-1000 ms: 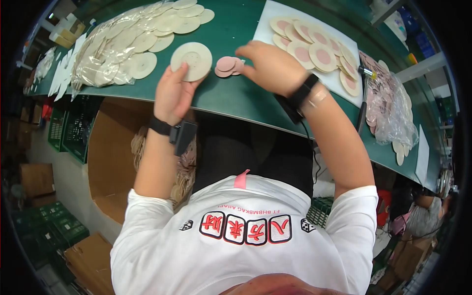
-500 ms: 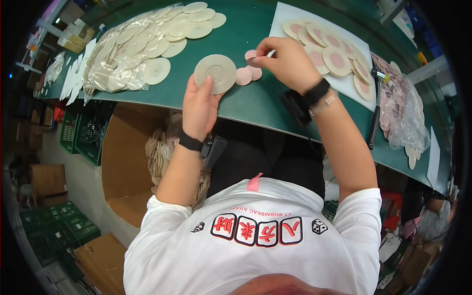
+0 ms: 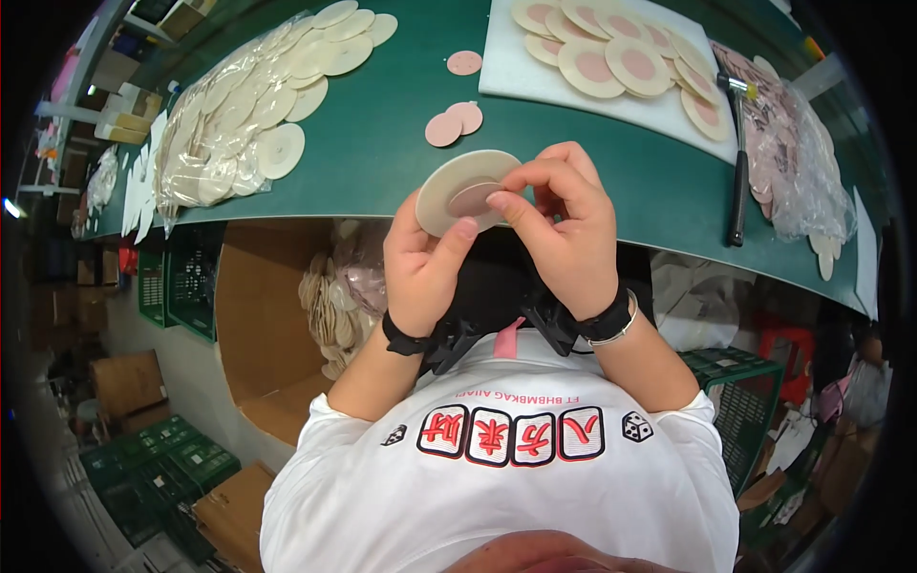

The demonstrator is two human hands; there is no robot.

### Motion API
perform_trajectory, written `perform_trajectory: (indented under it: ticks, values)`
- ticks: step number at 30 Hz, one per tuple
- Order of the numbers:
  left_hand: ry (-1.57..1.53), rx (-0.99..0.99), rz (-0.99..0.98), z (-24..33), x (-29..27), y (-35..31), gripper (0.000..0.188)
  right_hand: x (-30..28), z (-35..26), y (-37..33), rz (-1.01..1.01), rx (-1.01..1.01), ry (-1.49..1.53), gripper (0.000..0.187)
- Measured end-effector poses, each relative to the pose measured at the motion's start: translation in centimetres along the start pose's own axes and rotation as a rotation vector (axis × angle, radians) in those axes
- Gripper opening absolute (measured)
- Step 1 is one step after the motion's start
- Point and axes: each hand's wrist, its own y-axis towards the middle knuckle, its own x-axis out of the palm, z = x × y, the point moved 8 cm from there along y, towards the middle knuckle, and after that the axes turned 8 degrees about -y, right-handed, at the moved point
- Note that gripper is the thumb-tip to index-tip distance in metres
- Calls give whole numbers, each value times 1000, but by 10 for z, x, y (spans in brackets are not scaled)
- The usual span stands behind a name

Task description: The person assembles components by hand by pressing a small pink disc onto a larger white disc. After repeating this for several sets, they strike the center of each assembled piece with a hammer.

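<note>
My left hand (image 3: 423, 263) grips a large cream disc (image 3: 433, 196) by its lower left edge, thumb on its face. The disc is tilted above the table's front edge. A small pink disc (image 3: 468, 202) is pinched in the thumb and forefinger of my right hand (image 3: 565, 220) and lies against the middle of the cream disc. Whether it sits flat there I cannot tell. Beyond my hands, two overlapping pink discs (image 3: 443, 130) rest on the green table (image 3: 363, 158). Another pink disc (image 3: 464, 63) lies farther back, by the white board.
The white board (image 3: 501, 72) bears several cream discs with pink centres (image 3: 637, 65). A black-handled hammer (image 3: 738, 186) lies along its right edge, beside a clear bag of pink pieces (image 3: 798, 172). At left is a bag of cream discs (image 3: 234, 115). Below stands a cardboard box (image 3: 258, 315).
My right hand has drawn back from the loose pink discs with one of them and brought it onto the cream disc. My left hand has tilted the cream disc. The view has shifted.
</note>
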Motion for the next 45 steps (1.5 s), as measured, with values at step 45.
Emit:
perform_trajectory:
  ticks: [45]
  values:
    - [549,280,-455,48,53,-10,24,-42,-59,-36,29,-394,-262,24]
